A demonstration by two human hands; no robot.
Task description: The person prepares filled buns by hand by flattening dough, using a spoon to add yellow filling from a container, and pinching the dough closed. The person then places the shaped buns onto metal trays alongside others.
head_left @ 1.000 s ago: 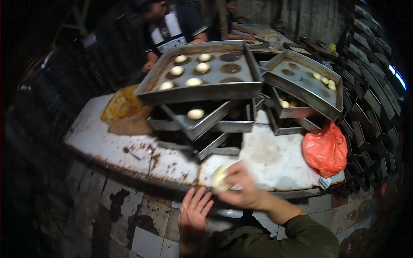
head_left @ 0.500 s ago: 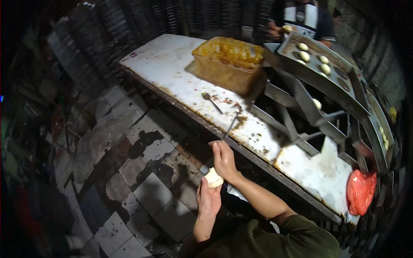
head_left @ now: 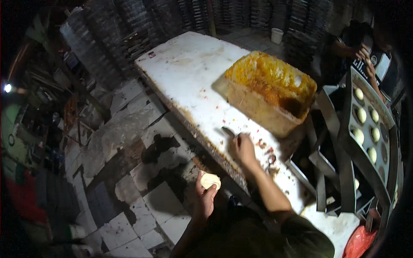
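Observation:
In my left hand (head_left: 205,195) lies a pale, flattened piece of dough (head_left: 211,181), with the thumb pressed on its lower edge. It is held over the floor, just off the table's near edge. My right hand (head_left: 244,150) reaches over the white table (head_left: 193,56), its fingers closed round the handle of a spoon (head_left: 227,130) whose bowl points up and left. A second spoon (head_left: 271,159) lies right of that hand among dark crumbs. Beyond stands a rectangular tub (head_left: 262,107), its inner walls smeared with yellow-orange filling.
Metal baking trays (head_left: 333,112) are stacked crosswise at the right, the top one bearing several dough balls (head_left: 362,115). A red plastic bag (head_left: 359,241) sits at the table's near right corner. Another person (head_left: 378,60) stands behind the trays. Broken tiles (head_left: 163,206) cover the floor at left.
My right hand has left the dough and moved onto the spoon on the table. The dough stays in my left hand, now facing up. The view has swung left.

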